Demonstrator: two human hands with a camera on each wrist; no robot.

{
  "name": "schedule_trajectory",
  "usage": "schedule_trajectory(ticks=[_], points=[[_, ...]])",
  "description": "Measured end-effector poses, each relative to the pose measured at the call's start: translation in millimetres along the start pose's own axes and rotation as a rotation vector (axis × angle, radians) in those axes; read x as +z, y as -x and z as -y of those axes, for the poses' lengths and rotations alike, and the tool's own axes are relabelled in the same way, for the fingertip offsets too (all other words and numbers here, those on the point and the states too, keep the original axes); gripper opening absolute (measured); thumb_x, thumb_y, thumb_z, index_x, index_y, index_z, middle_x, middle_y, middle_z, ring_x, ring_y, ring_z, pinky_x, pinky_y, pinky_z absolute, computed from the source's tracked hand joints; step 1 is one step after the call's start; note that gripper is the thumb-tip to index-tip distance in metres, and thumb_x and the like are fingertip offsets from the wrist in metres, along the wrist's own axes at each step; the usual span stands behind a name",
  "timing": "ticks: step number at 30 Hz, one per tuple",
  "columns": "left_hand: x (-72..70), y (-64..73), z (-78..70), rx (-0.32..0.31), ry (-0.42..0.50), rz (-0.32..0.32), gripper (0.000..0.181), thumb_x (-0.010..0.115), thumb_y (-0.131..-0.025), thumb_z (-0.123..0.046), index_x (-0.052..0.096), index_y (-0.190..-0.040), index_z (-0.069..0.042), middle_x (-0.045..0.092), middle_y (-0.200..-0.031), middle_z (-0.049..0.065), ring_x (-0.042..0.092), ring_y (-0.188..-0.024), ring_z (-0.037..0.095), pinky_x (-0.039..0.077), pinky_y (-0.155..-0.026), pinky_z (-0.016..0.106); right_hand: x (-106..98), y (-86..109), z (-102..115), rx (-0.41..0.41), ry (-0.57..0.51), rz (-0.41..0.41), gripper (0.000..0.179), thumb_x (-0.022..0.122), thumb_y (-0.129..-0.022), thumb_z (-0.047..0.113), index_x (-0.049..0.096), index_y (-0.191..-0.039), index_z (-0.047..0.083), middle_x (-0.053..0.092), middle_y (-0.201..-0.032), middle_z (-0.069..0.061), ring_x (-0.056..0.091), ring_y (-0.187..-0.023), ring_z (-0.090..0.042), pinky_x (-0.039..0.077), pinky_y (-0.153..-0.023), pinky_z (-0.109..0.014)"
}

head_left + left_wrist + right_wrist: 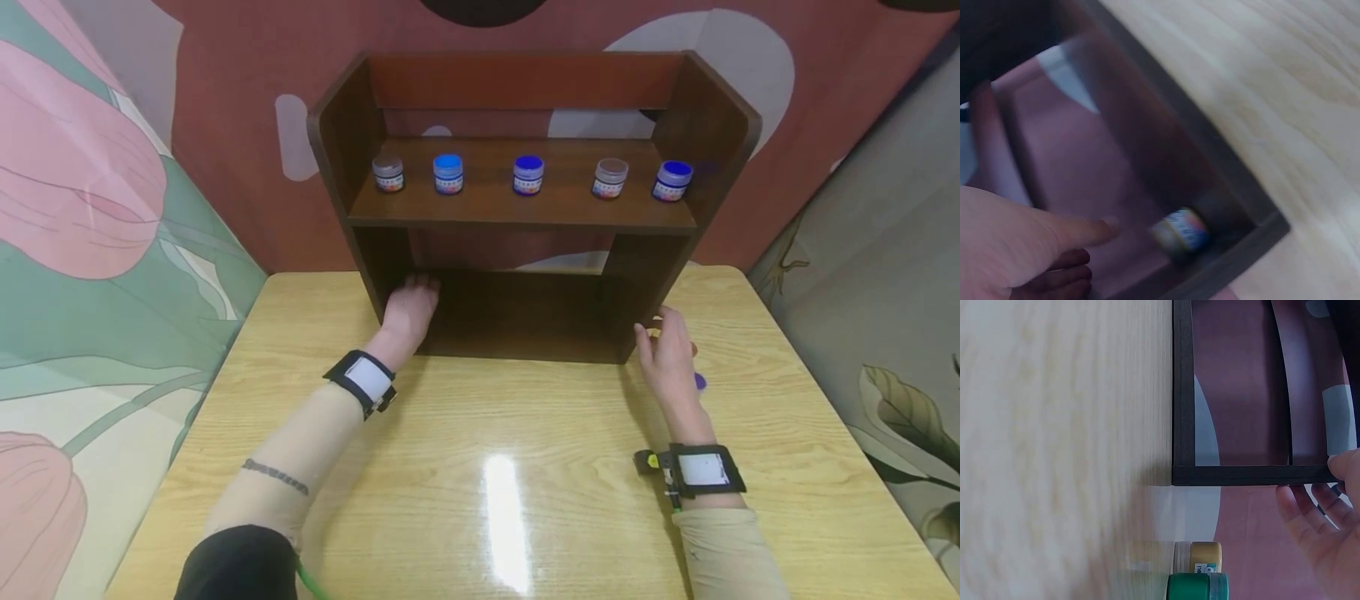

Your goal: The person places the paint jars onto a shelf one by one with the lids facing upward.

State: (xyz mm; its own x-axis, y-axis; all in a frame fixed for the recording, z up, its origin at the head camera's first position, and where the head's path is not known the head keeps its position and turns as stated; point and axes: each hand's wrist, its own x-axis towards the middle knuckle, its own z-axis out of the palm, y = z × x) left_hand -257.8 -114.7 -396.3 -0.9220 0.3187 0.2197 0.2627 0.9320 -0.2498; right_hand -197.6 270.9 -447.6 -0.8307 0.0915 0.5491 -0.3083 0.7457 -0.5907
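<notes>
A dark brown two-tier wooden shelf (517,212) stands on the table. My left hand (411,310) reaches into its lower compartment by the left side panel, fingers relaxed. In the left wrist view, a small paint jar (1182,231) sits in the compartment's corner, just beyond my left thumb; the head view hides this jar behind the hand. My right hand (667,354) is at the shelf's right side panel (1254,475), thumb inside its edge and fingers outside, pinching it.
On the upper tier stand several paint jars, among them a light blue jar (447,175) and a dark blue jar (528,176). Right of the shelf are a gold jar (1205,557) and a green jar (1197,587). A purple lid (701,381) shows beside my right hand.
</notes>
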Motion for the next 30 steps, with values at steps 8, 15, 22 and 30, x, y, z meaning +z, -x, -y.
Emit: schedule_trajectory(ticks=[8, 15, 22, 30], points=[[-23.5, 15.0, 6.7, 0.055, 0.135, -0.326, 0.028, 0.068, -0.089, 0.000, 0.067, -0.116, -0.005, 0.071, -0.112, 0.013, 0.067, -0.101, 0.033, 0.060, -0.078, 0.042, -1, -0.5, 2, 0.019, -0.003, 0.005, 0.034, 0.056, -0.100, 0.007, 0.046, -0.128, -0.011, 0.053, -0.118, -0.030, 0.059, -0.108, -0.043, 0.058, -0.082, -0.055], [-35.7, 30.1, 16.6, 0.034, 0.383, -0.624, 0.016, 0.067, -0.092, -0.009, 0.069, -0.108, -0.005, 0.073, -0.098, 0.013, 0.067, -0.085, 0.034, 0.056, -0.069, 0.044, -1, 0.0, 3, 0.016, -0.005, 0.005, 0.034, 0.056, -0.100, 0.007, 0.046, -0.128, -0.010, 0.053, -0.118, -0.030, 0.059, -0.108, -0.043, 0.058, -0.082, -0.054], [-38.9, 45.2, 30.0, -0.104, 0.588, -0.841, 0.014, 0.065, -0.092, -0.005, 0.067, -0.106, -0.001, 0.071, -0.095, 0.016, 0.064, -0.084, 0.033, 0.054, -0.073, 0.043, -1, -0.9, 3, 0.031, -0.007, 0.015, 0.035, 0.056, -0.101, 0.008, 0.045, -0.129, -0.009, 0.052, -0.120, -0.030, 0.058, -0.109, -0.043, 0.058, -0.083, -0.054], [-21.8, 58.5, 33.2, -0.327, 0.782, -0.955, 0.037, 0.069, -0.091, -0.010, 0.056, -0.122, 0.004, 0.060, -0.116, 0.023, 0.056, -0.099, 0.036, 0.047, -0.080, 0.033, -2, -0.9, 3, 0.032, -0.005, 0.026, 0.035, 0.055, -0.101, 0.008, 0.045, -0.130, -0.009, 0.052, -0.121, -0.030, 0.058, -0.110, -0.043, 0.058, -0.083, -0.054]])
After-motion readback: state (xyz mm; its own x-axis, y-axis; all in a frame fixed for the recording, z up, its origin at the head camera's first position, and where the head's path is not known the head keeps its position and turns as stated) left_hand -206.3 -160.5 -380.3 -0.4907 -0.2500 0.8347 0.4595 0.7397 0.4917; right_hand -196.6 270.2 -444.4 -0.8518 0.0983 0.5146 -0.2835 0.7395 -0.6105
